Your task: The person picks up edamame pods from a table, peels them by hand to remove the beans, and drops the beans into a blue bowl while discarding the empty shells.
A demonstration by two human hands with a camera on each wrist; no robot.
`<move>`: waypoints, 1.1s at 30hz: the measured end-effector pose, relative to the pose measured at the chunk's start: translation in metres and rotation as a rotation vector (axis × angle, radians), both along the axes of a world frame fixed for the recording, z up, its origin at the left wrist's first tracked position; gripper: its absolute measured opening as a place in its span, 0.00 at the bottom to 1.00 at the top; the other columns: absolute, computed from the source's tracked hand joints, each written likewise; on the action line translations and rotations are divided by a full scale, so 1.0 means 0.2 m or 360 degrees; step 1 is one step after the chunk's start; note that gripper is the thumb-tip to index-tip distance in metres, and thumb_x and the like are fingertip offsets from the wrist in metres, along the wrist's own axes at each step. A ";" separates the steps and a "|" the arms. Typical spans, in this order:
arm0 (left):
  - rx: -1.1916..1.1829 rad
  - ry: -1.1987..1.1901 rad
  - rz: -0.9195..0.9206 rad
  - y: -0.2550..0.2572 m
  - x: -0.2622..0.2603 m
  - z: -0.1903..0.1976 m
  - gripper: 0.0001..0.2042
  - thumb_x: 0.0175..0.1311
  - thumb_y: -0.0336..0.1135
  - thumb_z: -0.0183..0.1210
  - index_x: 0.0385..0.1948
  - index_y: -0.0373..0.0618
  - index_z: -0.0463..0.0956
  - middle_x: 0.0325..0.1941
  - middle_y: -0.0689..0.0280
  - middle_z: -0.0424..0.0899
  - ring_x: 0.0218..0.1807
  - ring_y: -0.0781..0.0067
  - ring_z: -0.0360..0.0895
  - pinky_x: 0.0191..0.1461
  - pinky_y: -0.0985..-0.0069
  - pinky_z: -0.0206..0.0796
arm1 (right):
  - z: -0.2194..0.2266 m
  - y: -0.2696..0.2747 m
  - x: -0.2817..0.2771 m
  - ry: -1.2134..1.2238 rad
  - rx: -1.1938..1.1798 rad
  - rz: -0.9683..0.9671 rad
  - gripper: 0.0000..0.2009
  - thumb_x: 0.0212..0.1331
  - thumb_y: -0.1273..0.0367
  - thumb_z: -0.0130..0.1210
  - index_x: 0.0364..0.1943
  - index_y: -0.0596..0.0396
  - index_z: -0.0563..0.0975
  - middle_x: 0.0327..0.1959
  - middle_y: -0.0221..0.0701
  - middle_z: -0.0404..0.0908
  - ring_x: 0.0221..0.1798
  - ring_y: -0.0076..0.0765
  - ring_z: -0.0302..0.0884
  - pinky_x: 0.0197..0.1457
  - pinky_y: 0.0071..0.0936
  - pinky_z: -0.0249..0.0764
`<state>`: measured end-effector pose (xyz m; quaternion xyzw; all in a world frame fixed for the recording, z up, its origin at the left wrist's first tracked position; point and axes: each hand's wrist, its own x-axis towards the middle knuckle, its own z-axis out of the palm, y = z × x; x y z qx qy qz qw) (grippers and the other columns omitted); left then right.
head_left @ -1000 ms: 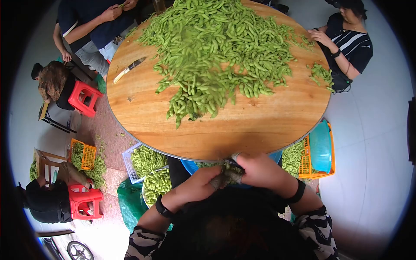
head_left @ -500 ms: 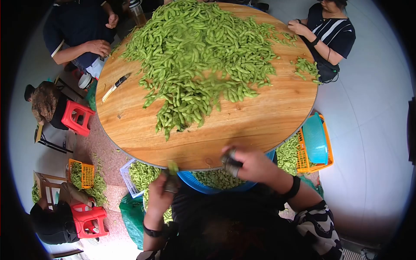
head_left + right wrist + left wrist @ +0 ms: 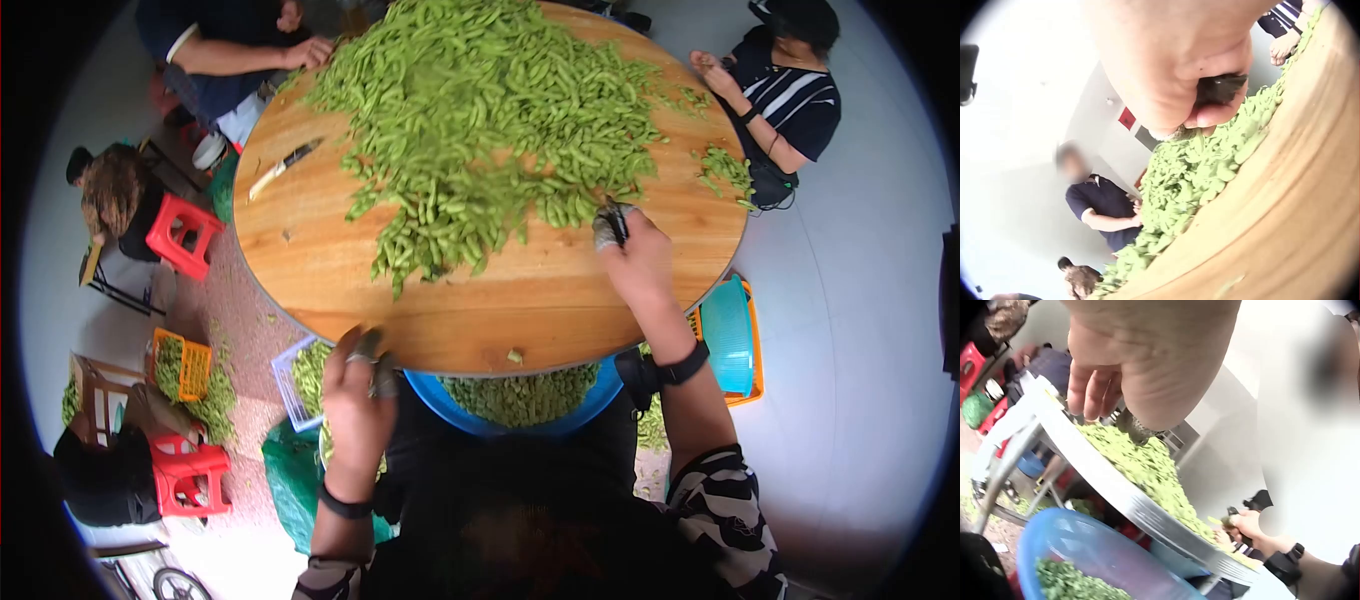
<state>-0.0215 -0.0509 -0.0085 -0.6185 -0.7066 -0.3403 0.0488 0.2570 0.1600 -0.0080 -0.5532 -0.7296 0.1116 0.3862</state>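
**Our hands at the big table of green pods**

We sit at the near edge of a round wooden table [image 3: 560, 290]. It is the largest thing here, and a wide heap of green pods [image 3: 490, 110] covers its far half, probably so that everybody around can reach it. Other people sit at the far left and far right sides.

Under the near edge, between our knees, stands a blue basin [image 3: 520, 400] with green pieces inside; we judge it is placed there so that finished pieces fall directly in. On the floor to the left there is a white crate [image 3: 300, 375] with more pods, and to the right an orange basket [image 3: 745, 350].

Our right hand [image 3: 630, 250] is stretched to the near right edge of the heap. Its fingers are curled around a small dark tool [image 3: 1219, 87], just beside the pods. Our left hand [image 3: 360, 400] is at the near left rim of the table, fingers bent and wrapped in grey covers; whether it holds something we cannot tell.

One loose pod [image 3: 513, 355] lies alone close to the near rim.
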 end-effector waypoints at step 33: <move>-0.1047 -0.2182 -0.1171 0.11 0.26 0.04 0.06 0.63 0.25 0.56 0.40 0.38 0.76 0.27 0.67 0.77 0.29 0.73 0.76 0.33 0.74 0.69 | 0.02 -0.62 -0.01 0.1969 -0.2838 0.1657 0.14 0.68 0.68 0.42 0.56 0.45 0.69 0.19 0.18 0.62 0.15 0.13 0.48 0.17 0.15 0.45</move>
